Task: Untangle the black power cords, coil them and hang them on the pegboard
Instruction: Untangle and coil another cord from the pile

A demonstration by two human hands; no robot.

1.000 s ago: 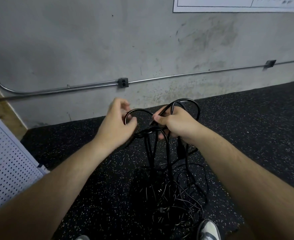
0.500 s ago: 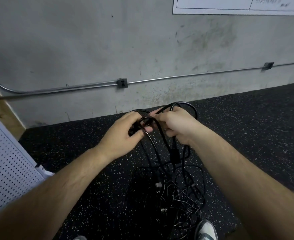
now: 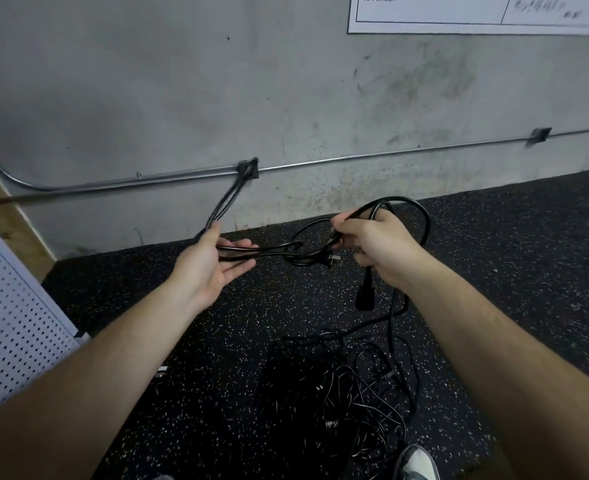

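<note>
Both hands are up in front of the wall, and one black power cord (image 3: 272, 250) stretches between them. Its long axis runs left to right, nearly level. The left hand (image 3: 210, 265) is palm up with its fingers straight, not closing on anything, and two strands lie across the palm. Past the thumb the cord shoots up and away toward the wall in a motion-blurred streak, so I can't tell how many strands are there.

The right hand (image 3: 379, 247) is curled tight around a gathered loop (image 3: 424, 223) that arcs out to its right. Between the hands a small twisted knot (image 3: 296, 247) sits in the line. Just right of it a pronged plug (image 3: 334, 260) pokes out to the left below the right fingers. One black connector (image 3: 365, 296) hangs straight down under that hand.

From there a strand drops to the tangled pile (image 3: 338, 393) of cords on the black speckled floor (image 3: 511, 271), directly below the hands. There are too many strands there to count. One white pegboard (image 3: 9, 323) leans at the left edge, well apart from the cords. On the grey wall (image 3: 147, 81) one metal conduit (image 3: 390, 154) runs across with two junction boxes, one (image 3: 248, 169) behind the blurred cord and one (image 3: 539, 135) far right. One white printed sheet (image 3: 476, 12) hangs top right. One shoe (image 3: 417, 462) shows at the bottom edge beside the pile.
</note>
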